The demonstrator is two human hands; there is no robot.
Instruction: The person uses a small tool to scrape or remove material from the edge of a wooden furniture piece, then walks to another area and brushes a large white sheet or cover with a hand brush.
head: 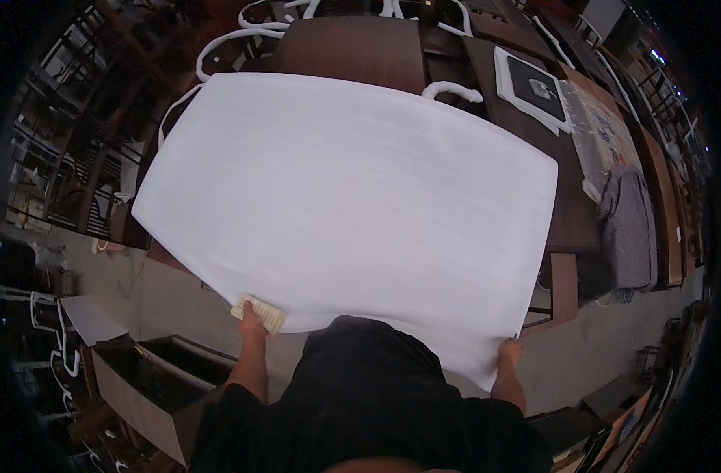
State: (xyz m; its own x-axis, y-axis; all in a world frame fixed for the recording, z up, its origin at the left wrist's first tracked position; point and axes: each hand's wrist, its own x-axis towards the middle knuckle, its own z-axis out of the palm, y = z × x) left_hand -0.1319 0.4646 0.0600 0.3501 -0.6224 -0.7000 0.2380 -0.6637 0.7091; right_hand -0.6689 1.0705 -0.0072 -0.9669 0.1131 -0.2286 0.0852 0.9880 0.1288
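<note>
A large white sheet (348, 201), foam or paper by its look, is spread over a dark wooden surface before me. Its near edge sags and wrinkles against my body. At the sheet's near left edge, my left hand (251, 325) holds a cream-coloured, ribbed, block-like item (267, 317), my thumb on top of it. Whether those fingers also pinch the sheet is hidden. My right hand (508, 353) grips the sheet's near right corner, pulling that side into folds. Something small and dark shows at the fingertips there, too small to identify.
Dark wooden panels (351, 50) and white-wrapped curved furniture parts (239, 44) lie beyond the sheet. To the right are a framed dark picture (536, 87), clear plastic wrapping (603, 127) and a grey garment (629, 227). An open drawer-like wooden box (142, 408) stands behind my left arm.
</note>
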